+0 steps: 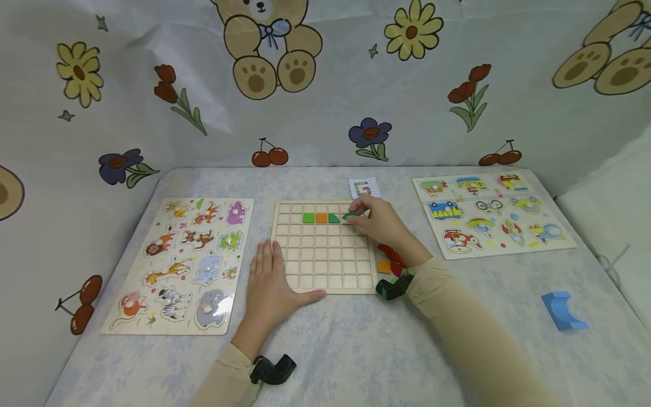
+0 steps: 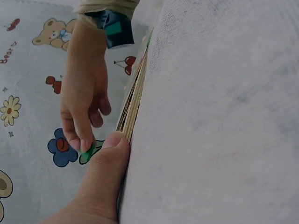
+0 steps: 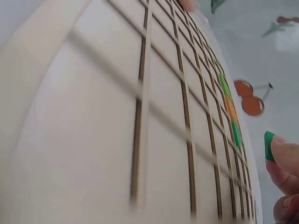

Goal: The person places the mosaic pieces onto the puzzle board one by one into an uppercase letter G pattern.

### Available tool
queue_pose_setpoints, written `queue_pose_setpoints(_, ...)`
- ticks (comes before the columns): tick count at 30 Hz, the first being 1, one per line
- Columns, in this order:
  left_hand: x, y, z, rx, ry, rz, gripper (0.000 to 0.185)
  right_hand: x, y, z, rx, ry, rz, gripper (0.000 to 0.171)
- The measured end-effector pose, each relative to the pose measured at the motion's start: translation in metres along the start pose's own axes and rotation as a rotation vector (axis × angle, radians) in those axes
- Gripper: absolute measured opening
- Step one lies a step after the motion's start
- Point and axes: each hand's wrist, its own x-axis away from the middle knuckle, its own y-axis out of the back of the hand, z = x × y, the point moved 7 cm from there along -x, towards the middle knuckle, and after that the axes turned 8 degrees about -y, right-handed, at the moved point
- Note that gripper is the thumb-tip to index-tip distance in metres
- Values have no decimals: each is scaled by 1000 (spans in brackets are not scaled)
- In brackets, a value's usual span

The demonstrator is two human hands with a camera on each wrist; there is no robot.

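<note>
The right hand (image 1: 378, 223) pinches a green piece (image 1: 348, 215) over the grid board (image 1: 325, 280); lower it squarely into its square while the flat, open left hand (image 1: 269, 280) steadies the board.

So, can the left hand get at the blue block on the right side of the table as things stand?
Probably not easily: the left hand rests flat at the grid board, and the right arm lies between it and the blue block.
</note>
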Motion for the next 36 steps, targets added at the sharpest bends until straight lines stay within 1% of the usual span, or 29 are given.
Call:
queue_pose_setpoints(5,0,-1,1,-7,-3,-9,152,-14,-32,32,-24,31,51,14)
queue_pose_setpoints(10,0,-1,0,-15,-14,-19,152,-25,-59,58,-3,64,88,12)
queue_pose_setpoints(13,0,-1,-1,-16,-13,-14,152,-31,-70,68,32,77,86,11)
queue_pose_setpoints(17,0,0,-1,-19,-17,-12,152,-35,-82,76,128,78,71,10)
queue_pose_setpoints(21,0,0,-1,-18,-22,-14,150,-37,-89,79,218,70,51,9)
queue_pose_setpoints(25,0,0,-1,-18,-23,-13,150,-37,-89,79,250,66,26,9)
queue_pose_setpoints(29,0,0,-1,-20,-21,-6,150,-38,-90,77,291,59,17,19)
queue_pose_setpoints(32,0,0,-1,-18,-20,-4,150,-38,-91,75,326,48,21,24)
queue_pose_setpoints(36,0,-1,-1,-18,-16,-6,150,-35,-90,76,361,47,46,24)
